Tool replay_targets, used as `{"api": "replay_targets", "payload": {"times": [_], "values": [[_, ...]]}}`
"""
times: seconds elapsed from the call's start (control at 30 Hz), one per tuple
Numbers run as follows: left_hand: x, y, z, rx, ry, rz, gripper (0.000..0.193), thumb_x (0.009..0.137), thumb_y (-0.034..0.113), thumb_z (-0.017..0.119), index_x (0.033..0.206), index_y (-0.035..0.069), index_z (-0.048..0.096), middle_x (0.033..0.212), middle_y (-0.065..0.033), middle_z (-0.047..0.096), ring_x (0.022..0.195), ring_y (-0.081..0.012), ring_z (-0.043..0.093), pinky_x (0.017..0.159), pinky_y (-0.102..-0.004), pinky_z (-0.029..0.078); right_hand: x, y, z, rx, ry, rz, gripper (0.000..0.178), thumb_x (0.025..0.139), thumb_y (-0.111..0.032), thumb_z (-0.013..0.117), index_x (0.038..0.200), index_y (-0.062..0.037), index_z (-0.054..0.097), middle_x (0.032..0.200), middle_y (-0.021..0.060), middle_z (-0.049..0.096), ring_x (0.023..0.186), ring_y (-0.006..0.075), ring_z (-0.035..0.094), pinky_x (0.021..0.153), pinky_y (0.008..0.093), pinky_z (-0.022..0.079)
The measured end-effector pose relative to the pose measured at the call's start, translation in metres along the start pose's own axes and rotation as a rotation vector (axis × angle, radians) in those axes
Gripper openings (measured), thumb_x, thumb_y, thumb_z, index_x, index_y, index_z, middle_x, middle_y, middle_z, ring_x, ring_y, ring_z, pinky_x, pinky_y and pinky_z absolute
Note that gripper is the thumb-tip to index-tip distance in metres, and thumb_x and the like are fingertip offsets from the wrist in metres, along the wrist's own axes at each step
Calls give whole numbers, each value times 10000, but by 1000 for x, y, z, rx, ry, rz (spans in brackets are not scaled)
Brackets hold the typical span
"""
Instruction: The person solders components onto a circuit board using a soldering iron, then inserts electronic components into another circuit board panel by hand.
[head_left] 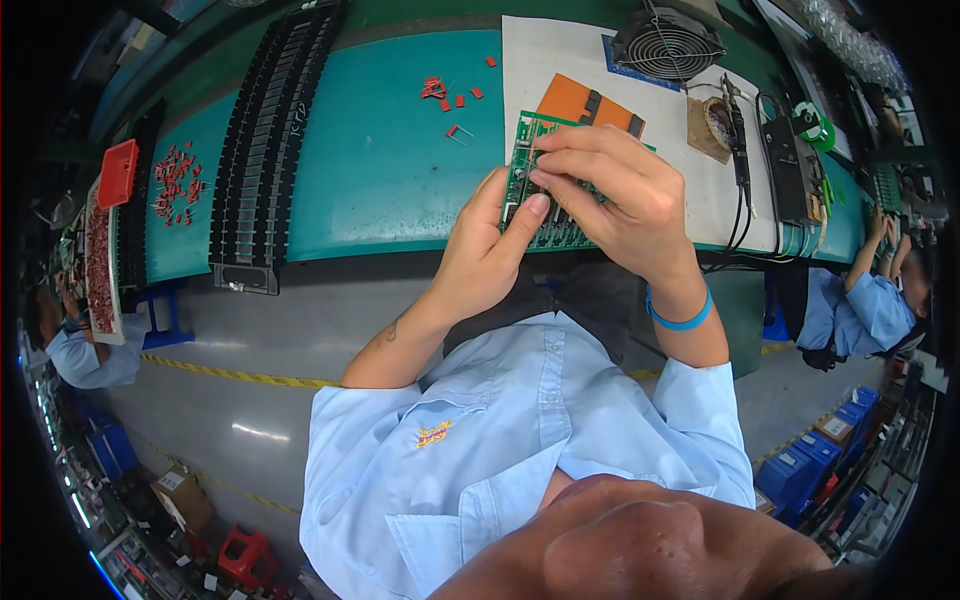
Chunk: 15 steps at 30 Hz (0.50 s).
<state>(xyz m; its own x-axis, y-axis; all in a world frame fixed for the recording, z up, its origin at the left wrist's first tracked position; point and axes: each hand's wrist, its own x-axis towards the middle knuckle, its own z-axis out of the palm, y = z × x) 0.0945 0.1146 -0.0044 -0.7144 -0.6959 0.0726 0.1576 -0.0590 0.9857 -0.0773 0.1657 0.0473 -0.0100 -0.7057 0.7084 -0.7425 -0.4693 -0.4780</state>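
Observation:
A green circuit board (pixel 565 234) with small parts on it is tilted above the near edge of the bench. My left hand (pixel 482 248) grips its left side, with the thumb lying over the front. Over the upper part of the board, my right hand (pixel 640 205) has thumb and forefinger pinched together; whatever they hold is too small to make out. Behind the board an orange plate (pixel 566 98) with a dark strip lies on a white sheet (pixel 525 70). Several red components (pixel 433 88) with wire leads are scattered left of that sheet, one of them (pixel 453 131) nearer to me.
To the left runs a black segmented track (pixel 262 150), with a pile of red components (pixel 178 185) and a red tray (pixel 119 172) beyond. On the right are a fan (pixel 668 48), a soldering iron (pixel 738 135) and a solder spool (pixel 815 127). Co-workers sit at both sides.

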Motion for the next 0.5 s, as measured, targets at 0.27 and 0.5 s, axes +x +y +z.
{"api": "replay_targets", "payload": {"times": [0.27,0.5], "values": [[-1,3,2,74,21,27,237,1097,135,554,1285,-4,593,1043,-80,625,881,-162,555,791,-302,462,-3,-1,-4,-26,-52,-5,165,781,67,817,939,25,789,1076,126,778,832,205,712,702,270,572],[0,2,3,88,24,13,238,1092,128,556,1284,-9,590,1059,-91,624,887,-183,568,799,-318,472,-2,-2,-7,-46,-116,-26,167,792,70,794,952,24,787,1090,126,763,855,221,704,723,287,575]]}}
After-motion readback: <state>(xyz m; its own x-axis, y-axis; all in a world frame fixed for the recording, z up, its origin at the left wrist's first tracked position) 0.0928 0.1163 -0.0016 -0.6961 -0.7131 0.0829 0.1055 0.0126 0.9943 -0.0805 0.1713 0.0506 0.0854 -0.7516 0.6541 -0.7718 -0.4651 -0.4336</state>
